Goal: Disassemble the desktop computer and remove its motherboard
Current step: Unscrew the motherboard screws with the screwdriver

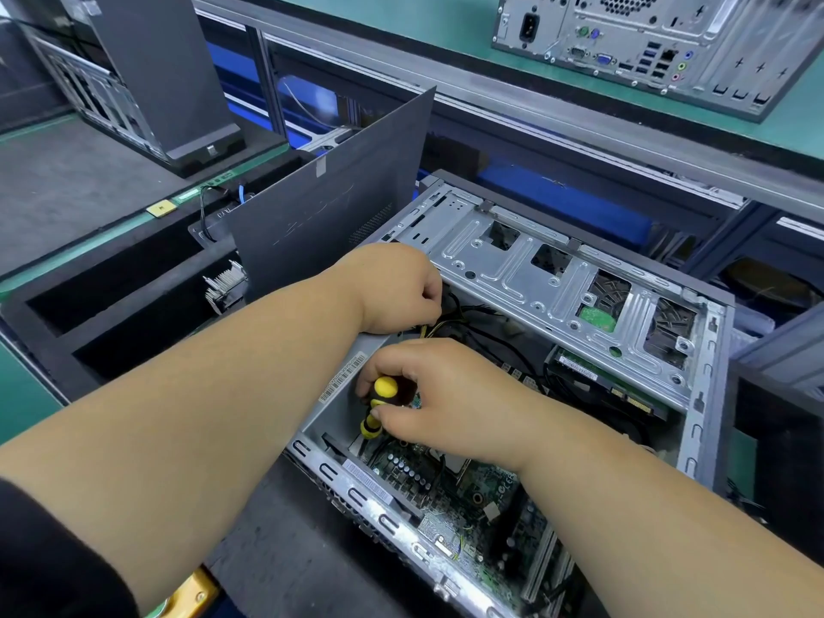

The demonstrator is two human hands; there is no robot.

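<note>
Here, an open desktop computer case (557,278) lies on its side on a dark work mat. The green motherboard (450,497) sits inside, on the case floor. The right hand (441,394) curls its fingers around a yellow-and-black screwdriver (379,405), which points down at the board. The left hand (397,287) reaches deeper in, fingers bent among black and yellow cables (463,318); whether it grips them is unclear.
</note>
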